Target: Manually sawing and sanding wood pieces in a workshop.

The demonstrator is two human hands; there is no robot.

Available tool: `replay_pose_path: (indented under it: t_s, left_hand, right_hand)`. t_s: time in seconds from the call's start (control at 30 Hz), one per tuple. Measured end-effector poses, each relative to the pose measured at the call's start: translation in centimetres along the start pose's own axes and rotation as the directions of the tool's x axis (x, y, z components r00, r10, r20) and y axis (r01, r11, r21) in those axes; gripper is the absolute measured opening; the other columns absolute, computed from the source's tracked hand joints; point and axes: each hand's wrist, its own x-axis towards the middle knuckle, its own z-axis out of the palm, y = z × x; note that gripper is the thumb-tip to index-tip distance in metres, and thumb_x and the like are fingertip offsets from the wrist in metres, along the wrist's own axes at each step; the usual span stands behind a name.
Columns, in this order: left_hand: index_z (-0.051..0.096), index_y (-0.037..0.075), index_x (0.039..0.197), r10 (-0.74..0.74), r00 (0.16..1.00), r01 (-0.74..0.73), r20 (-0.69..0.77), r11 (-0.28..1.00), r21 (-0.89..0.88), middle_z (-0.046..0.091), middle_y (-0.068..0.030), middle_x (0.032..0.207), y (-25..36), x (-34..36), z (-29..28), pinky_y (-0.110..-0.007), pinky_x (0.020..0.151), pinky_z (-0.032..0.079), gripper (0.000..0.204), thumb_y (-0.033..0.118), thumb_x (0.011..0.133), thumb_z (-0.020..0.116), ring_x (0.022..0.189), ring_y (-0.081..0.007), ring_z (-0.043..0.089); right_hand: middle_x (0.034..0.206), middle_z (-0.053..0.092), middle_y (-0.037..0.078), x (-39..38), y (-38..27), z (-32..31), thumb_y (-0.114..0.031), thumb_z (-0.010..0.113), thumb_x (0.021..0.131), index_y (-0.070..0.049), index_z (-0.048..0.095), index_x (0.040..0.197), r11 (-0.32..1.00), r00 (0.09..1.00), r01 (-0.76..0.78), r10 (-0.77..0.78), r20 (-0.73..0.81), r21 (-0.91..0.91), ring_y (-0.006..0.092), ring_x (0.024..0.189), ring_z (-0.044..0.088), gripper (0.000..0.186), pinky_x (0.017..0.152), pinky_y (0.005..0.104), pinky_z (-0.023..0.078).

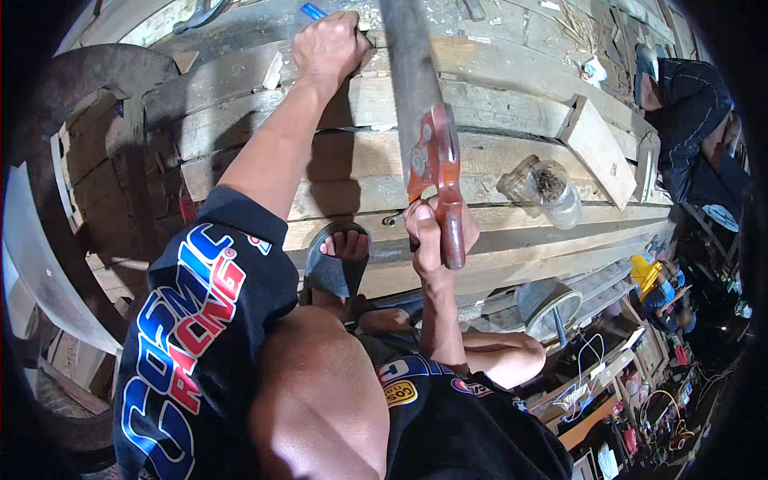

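In my right hand (438, 236) is a handsaw (442, 156) with a reddish-brown wooden handle, fingers wrapped round the lower grip. Its long grey blade points away from me and runs out of the picture at the top. My left hand (330, 48) is closed in a fist at the far side of the planks (360, 152), left of the blade. What it grips, if anything, is hidden under the fingers. Just beyond the fist lies a small blue object (313, 11). My foot in a dark sandal (339, 260) rests on the planks between my arms.
A clear jar with brown bits (552, 188) lies right of the saw, near a tilted pale board (602, 152). A grey bucket (546, 304) stands lower right, beside cluttered shelves with wires. A large dark curved piece (132, 168) is at left. Another person's dark-clothed leg (688, 104) shows far right.
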Motion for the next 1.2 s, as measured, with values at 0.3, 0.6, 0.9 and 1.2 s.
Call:
replay_pose_path:
  t_s: [0.3, 0.6, 0.9, 1.2]
  left_hand:
    - [0.066, 0.009, 0.078, -0.026, 0.999, 0.024, 0.047, 0.998, 0.055, 0.068, -0.0066, 0.082, 0.5, 0.0, -1.0, -0.042, 0.065, 0.054, 0.014, 0.019, 0.072, 0.058, 0.073, -0.0303, 0.066]
    - [0.062, 0.010, 0.084, 0.027, 0.999, -0.030, 0.035, 0.997, 0.071, 0.066, -0.0101, 0.085, -0.8, -0.4, -0.2, -0.045, 0.062, 0.052, 0.014, 0.018, 0.073, 0.059, 0.072, -0.0344, 0.064]
    - [0.061, 0.006, 0.069, -0.018, 1.000, 0.018, 0.016, 0.999, -0.032, 0.063, -0.0180, 0.067, -0.4, 0.0, -0.3, -0.048, 0.057, 0.050, 0.007, 0.011, 0.071, 0.057, 0.063, -0.0382, 0.062]
    - [0.061, 0.007, 0.068, -0.055, 0.997, 0.054, 0.047, 0.998, 0.020, 0.063, -0.0166, 0.069, 0.4, 0.2, 0.1, -0.047, 0.057, 0.050, 0.007, 0.012, 0.071, 0.056, 0.063, -0.0359, 0.063]
  right_hand:
    - [0.063, 0.050, 0.010, -2.3, 0.1, 0.1, -0.007, 0.063, 0.076, 0.001, 0.057, 0.079, 0.961, 0.986, 0.160, -0.146, 0.077, -0.227, 0.0214, 0.051, 0.051, 0.010, 0.051, 0.0320, 0.042]
    - [0.067, 0.055, 0.013, -4.7, 1.0, -0.1, -0.002, 0.063, 0.073, -0.001, 0.059, 0.082, 0.912, 0.981, 0.158, -0.103, 0.164, -0.378, 0.0268, 0.055, 0.058, 0.010, 0.051, 0.0343, 0.045]
    - [0.061, 0.055, 0.006, 2.8, -1.3, 4.9, 0.000, 0.061, 0.077, -0.001, 0.057, 0.086, 0.976, 0.995, 0.101, -0.100, 0.017, -0.194, 0.0128, 0.052, 0.055, 0.011, 0.053, 0.0263, 0.045]
    - [0.057, 0.048, 0.003, 0.9, -1.5, 3.7, -0.007, 0.064, 0.081, -0.002, 0.055, 0.083, 0.989, 0.997, -0.029, 0.019, -0.069, -0.146, 0.0096, 0.049, 0.045, 0.010, 0.049, 0.0267, 0.040]
